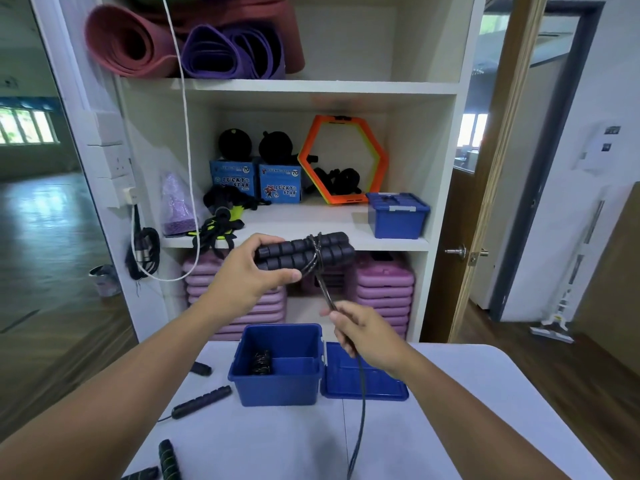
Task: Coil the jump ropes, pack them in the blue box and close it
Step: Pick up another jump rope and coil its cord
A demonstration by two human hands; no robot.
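Observation:
My left hand [251, 268] holds two black foam jump-rope handles [308, 252] side by side, raised above the table, with the thin cord wound around their middle. My right hand [363, 332] pinches that cord [360, 393] just below the handles; the rest hangs down past the table's front edge. The open blue box [277, 389] stands on the white table [433, 427] below my hands, with one coiled rope [261, 362] inside at the left. Its blue lid [363, 379] lies flat to the right of the box. More black rope handles [202, 401] lie on the table at the left.
A white shelf unit [311, 233] stands behind the table with a second closed blue box [398, 214], orange hexagon rings [343, 161], Lucky Star boxes and black straps. Rolled mats fill the top shelf, pink steps the bottom. An open wooden door [485, 202] is at the right.

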